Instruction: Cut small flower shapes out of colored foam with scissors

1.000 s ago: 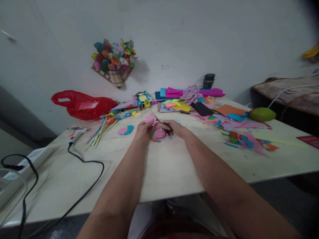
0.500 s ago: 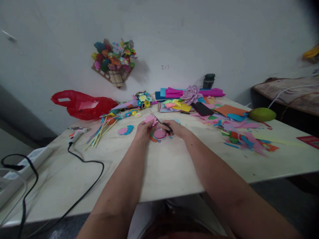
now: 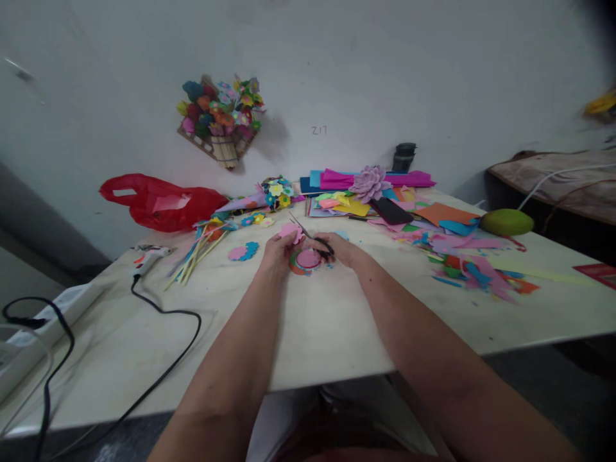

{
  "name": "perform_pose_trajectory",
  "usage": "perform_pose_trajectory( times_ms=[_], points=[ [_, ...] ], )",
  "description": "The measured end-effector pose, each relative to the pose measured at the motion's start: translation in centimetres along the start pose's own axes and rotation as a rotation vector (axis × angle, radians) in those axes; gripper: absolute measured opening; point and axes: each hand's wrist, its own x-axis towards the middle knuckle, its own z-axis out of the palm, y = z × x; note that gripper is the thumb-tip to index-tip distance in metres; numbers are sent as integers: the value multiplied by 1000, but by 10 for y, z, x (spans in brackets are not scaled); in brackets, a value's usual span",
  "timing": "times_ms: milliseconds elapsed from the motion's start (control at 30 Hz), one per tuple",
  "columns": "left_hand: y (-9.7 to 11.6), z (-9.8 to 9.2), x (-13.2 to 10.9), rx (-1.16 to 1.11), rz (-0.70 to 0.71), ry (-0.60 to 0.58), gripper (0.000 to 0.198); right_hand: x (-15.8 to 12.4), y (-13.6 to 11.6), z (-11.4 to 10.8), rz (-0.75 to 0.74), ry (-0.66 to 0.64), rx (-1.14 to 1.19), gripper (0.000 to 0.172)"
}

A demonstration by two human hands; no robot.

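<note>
Between the fingers of my left hand (image 3: 276,251) is a pink paper flower (image 3: 290,232) with a scalloped edge. My right hand (image 3: 339,249) grips a pair of scissors (image 3: 324,246) by the black handles. Their blades point up and left, close beside the pink flower. Under both hands lies a round piece with a pink centre and a coloured ring (image 3: 301,268), with tiny scraps around it. To the left of my left hand, a pink scalloped cutout (image 3: 237,253) rests partly over a blue one (image 3: 251,249).
A glue gun (image 3: 150,260) with a black cord and a white power strip (image 3: 52,330) are on the left. Behind stand a red plastic bag (image 3: 168,205) and paper flowers (image 3: 276,192). At right lie a dark phone (image 3: 391,210), paper scraps (image 3: 481,273) and a green fruit (image 3: 506,222).
Almost nothing differs. Both hands stay in place with the pink flower and the scissors; the view has shifted very slightly.
</note>
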Motion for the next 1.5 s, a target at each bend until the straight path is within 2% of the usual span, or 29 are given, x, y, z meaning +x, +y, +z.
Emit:
perform_pose_trajectory(
  times_ms=[267, 633, 967, 1500],
  points=[
    [0, -1, 0, -15, -4, 11, 16, 5, 6, -1, -7, 3, -19, 23],
    [1, -1, 1, -22, -6, 33, 15, 3, 2, 1, 14, 19, -19, 22],
    [4, 0, -2, 0, 30, 30, 12, -1, 1, -1, -4, 1, 81, 19],
    [1, 1, -2, -29, 12, 6, 15, 4, 4, -1, -27, 0, 2, 22]
  ],
)
